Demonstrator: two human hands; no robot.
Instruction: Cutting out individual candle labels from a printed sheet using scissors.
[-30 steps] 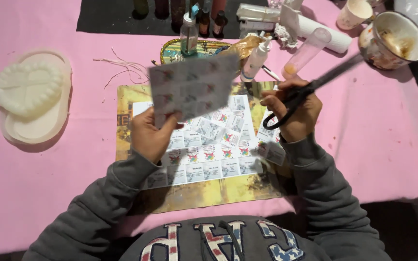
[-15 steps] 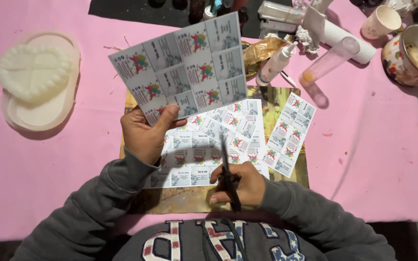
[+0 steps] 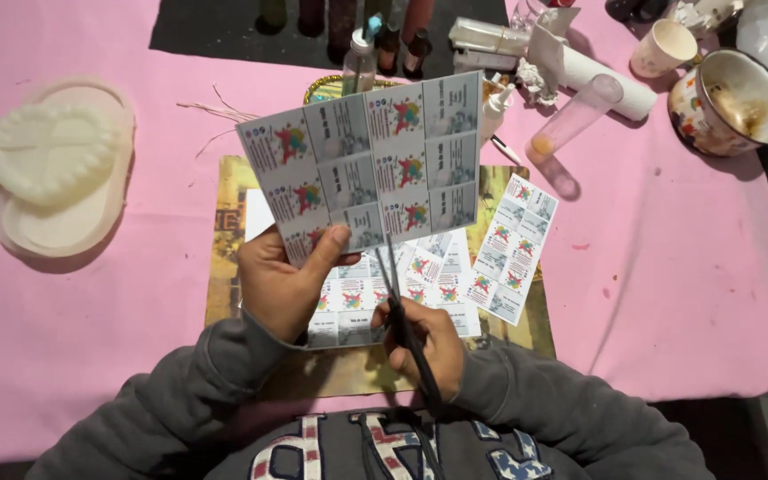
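Fingers (image 3: 335, 244) of the left hand (image 3: 282, 284) pinched a stiff, glossy printed card sheet (image 3: 371, 164) upright above the pink table (image 3: 73, 329). Right hand (image 3: 424, 342) gripped black scissors (image 3: 402, 302), blades meeting the sheet's lower edge.

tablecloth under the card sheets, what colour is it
Pink: the tablecloth is plain pink with a few small stains, seen clearly in the head view.

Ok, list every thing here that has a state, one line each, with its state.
left hand: gripping the printed card sheet at its lower edge
printed card sheet: held up, uncut
right hand: holding the scissors
scissors: blades at the sheet's bottom edge
cut card strip: lying flat on the board
clear tube: lying on its side
patterned mug: upright, stained inside
paper cup: upright
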